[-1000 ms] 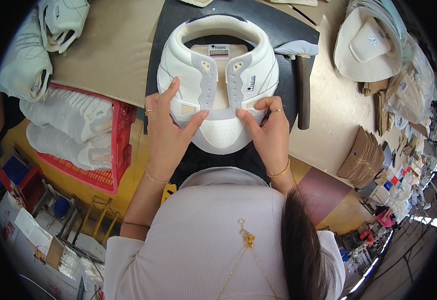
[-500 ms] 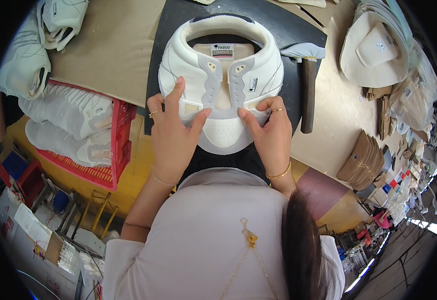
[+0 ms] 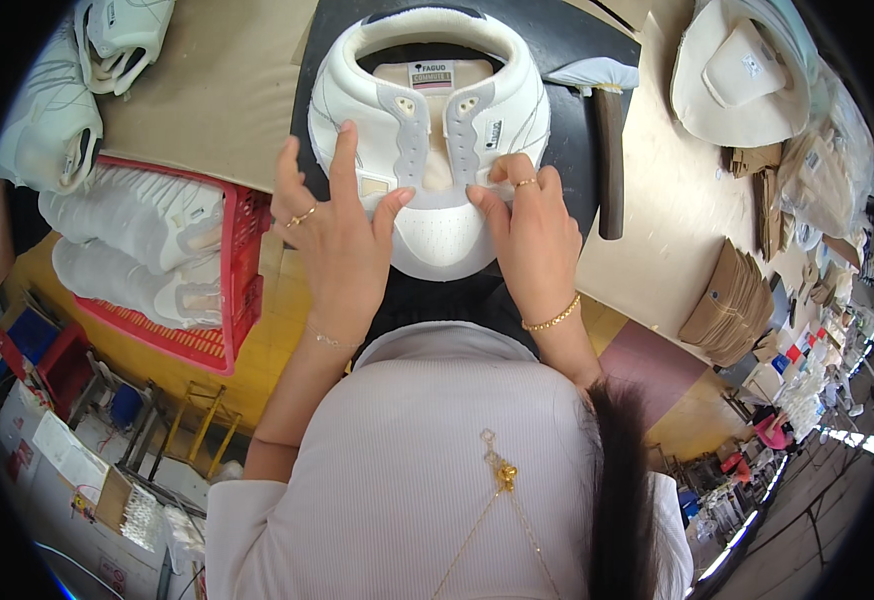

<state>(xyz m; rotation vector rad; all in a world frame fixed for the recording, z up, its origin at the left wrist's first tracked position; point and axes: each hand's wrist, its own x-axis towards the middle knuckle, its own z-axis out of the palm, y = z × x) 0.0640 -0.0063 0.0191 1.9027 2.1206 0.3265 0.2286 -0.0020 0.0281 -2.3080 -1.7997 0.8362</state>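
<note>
A white sneaker upper (image 3: 445, 238) with grey eyelet strips and no laces lies toe toward me on a black board (image 3: 582, 60). My left hand (image 3: 342, 235) is at its left front, fingers spread and raised, the thumb tip resting by the base of the lace opening. On the other side my right hand (image 3: 537, 225) pinches the upper, its thumb on the front and its bent fingers along the side. The underside of the upper is hidden. Right of it, a hammer (image 3: 610, 165) with a dark wooden handle lies on the board's edge.
A red plastic crate (image 3: 247, 270) full of white uppers stands at the left. More uppers (image 3: 47, 130) lie at the far left of the beige table (image 3: 227, 90). Stacked pale pieces (image 3: 747, 110) and brown cut pieces (image 3: 727, 305) lie at the right.
The upper has shifted slightly up and left in view. My left fingers have lifted and spread away from its side, while the thumb stays on it. My right hand keeps its pinch.
</note>
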